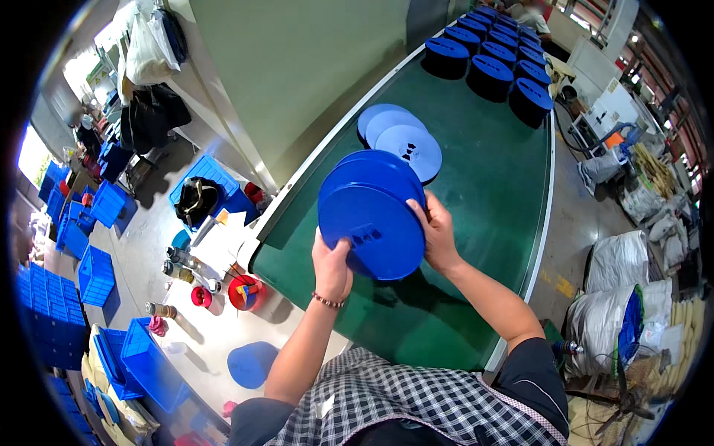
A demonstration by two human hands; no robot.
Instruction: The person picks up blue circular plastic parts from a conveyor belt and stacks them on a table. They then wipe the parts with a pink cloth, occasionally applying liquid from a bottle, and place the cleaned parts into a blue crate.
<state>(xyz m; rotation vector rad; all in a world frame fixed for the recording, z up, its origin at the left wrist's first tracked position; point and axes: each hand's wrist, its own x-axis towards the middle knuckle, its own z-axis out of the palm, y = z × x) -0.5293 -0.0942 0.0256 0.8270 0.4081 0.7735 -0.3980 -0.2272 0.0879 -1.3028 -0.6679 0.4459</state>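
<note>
Between my two hands I hold a stack of round blue discs (372, 208), raised over the green conveyor belt (476, 201). The top disc has small cut-outs near its lower middle, and the discs are slightly fanned out. My left hand (332, 266) grips the near left edge, thumb on the top face. At the right edge, my right hand (439, 229) is closed with its thumb over the rim. Fingers of both hands are partly hidden under the stack. Just beyond lie several loose lighter-looking blue discs (409, 146), overlapping on the belt.
Rows of round blue-topped stacks (491, 74) stand along the belt's far end, near another person (529, 16). At left, a white table (216, 349) bears a red tub (247, 293), jars and a blue disc (253, 364). Blue crates (97, 275) stand left; white sacks (617, 264) lie right.
</note>
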